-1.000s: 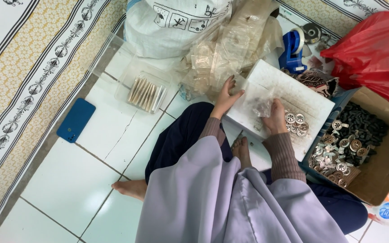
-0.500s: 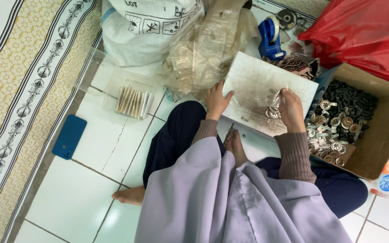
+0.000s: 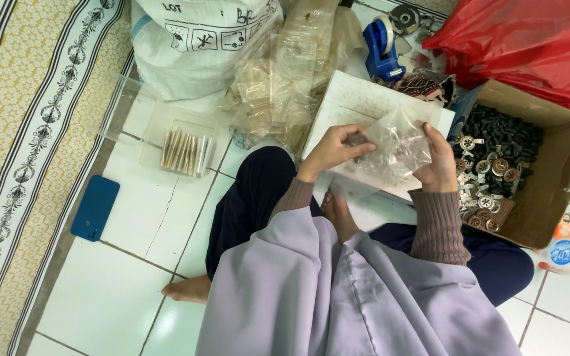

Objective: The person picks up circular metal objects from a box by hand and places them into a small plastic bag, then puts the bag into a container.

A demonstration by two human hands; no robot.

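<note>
Bag (image 3: 394, 146), clear plastic w/ small metal bits inside, is held up between both hands, just above white board (image 3: 364, 109). Left hand (image 3: 333, 149) pinches bag's left edge, thumb & fingers closed on the film. Right hand (image 3: 439, 160) grips its right edge, fingers curled tight on it. Cardboard box (image 3: 549, 191) of dark & silver parts sits right of bag, near right hand. Blue tape dispenser (image 3: 380, 49) lies beyond bag; red sack (image 3: 529, 43) beyond box. Clear tray (image 3: 183, 148) w/ sticks is well left of bag; blue phone (image 3: 95, 207) further left on tiles.
</note>
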